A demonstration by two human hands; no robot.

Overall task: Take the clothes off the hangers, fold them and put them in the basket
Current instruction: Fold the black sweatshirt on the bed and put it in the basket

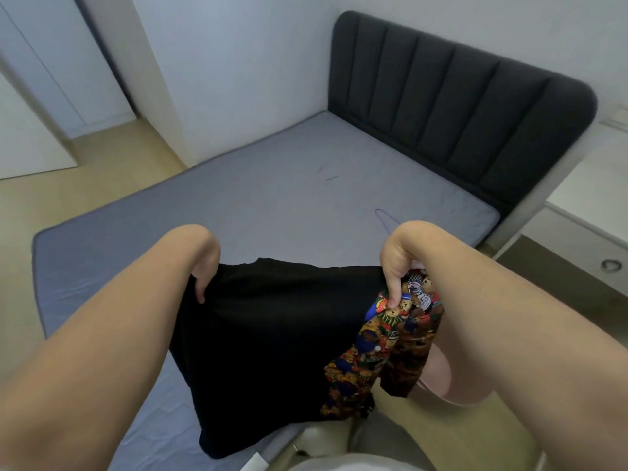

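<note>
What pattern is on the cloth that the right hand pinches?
Colourful teddy bears on the cloth, seen best in the head view.

Soft, cool indoor light fills the room evenly, fairly bright, shadows faint and diffuse. The wide lens bows the bed (272, 198) and the headboard (458, 107), and swells the left forearm (102, 351) and right forearm (509, 317) toward the lower corners. The black garment (265, 351) reads nearly featureless. Detail is slightly soft everywhere, blurrier at the margins
</note>
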